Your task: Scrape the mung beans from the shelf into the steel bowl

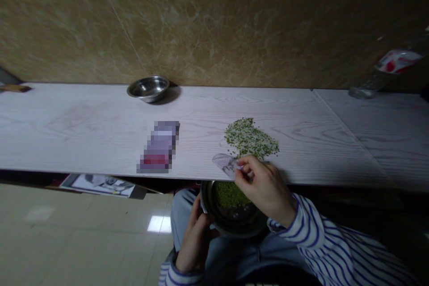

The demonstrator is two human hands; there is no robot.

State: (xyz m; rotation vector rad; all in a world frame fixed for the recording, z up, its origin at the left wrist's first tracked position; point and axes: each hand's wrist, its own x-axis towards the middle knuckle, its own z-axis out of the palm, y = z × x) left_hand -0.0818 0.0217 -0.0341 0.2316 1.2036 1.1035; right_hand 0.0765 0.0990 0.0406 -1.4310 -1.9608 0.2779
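My right hand (263,183) is closed, pinching a thin, see-through rounded plastic piece (224,162) with a dark pattern at the table's front edge. Just beyond the fingers, small green beans (250,137), mixed with paler grains, are spread over the whitish tabletop. Below that edge a metal bowl (208,196) rests at my lap, with green beans (231,193) inside it. My left hand (197,234) grips this bowl by its left side. Part of the bowl's right side is hidden behind my right hand and sleeve.
A small steel bowl (149,89) stands at the back by the wall. Left of the beans lies a blurred-out flat object, perhaps a phone (159,147). A clear bottle (378,76) with a red and white label stands at the back right. Printed paper (103,185) shows under the tabletop.
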